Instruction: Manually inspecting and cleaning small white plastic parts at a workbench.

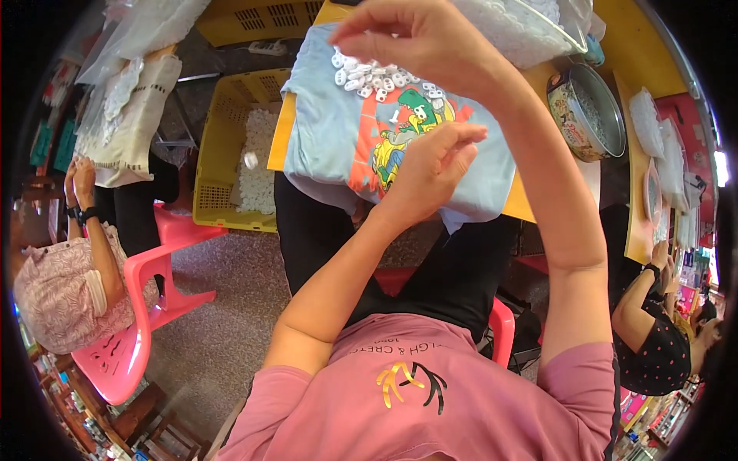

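My left hand (437,167) is closed in a pinch above the printed cloth, thumb and fingers close together. Whatever they hold, if anything, is too small or hidden to make out. Farther off, my right hand (396,32) hovers over a pile of small white plastic pieces (360,80) with dark holes, its fingers curved and apart. The pile lies on a light blue cloth (315,138) with a red, green and yellow cartoon print. One separate small white piece (394,117) sits on the print, and a few more (435,94) lie under my right forearm.
A yellow crate (213,165) of white pieces stands left of the table. To the right are a round tin (588,111) and a white basket (530,34). A person on a pink chair (138,307) works at left; another person (653,330) sits at right.
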### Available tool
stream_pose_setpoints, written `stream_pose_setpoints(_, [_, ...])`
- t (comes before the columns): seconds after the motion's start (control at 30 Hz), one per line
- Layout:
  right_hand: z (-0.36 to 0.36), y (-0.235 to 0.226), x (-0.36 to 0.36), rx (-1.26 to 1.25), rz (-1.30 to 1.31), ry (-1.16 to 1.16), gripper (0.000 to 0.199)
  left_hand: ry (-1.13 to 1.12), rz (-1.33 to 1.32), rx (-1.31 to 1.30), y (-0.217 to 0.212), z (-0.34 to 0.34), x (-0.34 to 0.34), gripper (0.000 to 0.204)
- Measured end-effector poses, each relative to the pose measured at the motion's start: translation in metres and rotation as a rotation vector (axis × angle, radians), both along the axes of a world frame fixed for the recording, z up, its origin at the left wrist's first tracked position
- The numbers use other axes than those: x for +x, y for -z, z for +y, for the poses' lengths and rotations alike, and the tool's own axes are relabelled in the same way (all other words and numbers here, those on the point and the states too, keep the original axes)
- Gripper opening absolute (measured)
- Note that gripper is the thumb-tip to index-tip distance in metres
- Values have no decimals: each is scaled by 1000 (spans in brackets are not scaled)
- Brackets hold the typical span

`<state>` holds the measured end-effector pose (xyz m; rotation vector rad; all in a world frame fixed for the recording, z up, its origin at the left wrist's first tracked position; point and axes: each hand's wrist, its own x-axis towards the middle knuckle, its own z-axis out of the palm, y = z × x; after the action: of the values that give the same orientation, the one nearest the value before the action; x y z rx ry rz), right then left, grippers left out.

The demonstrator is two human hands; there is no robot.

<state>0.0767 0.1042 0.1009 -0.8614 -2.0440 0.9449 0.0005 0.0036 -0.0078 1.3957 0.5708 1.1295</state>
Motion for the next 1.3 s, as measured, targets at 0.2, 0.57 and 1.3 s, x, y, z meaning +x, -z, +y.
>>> stream_pose_setpoints(0.2, [3, 55, 46, 376, -590, -102, 20, 9, 116, 61, -4, -6, 8, 22])
stream_pose_setpoints(0.57, [2, 69, 42, 468, -384, 86, 14, 11, 50, -73, -15, -12, 8, 21])
stream_pose_setpoints(1.3, [-114, 53, 102, -393, 272, 430, 13, -102, -162, -286, -5, 0, 6, 10])
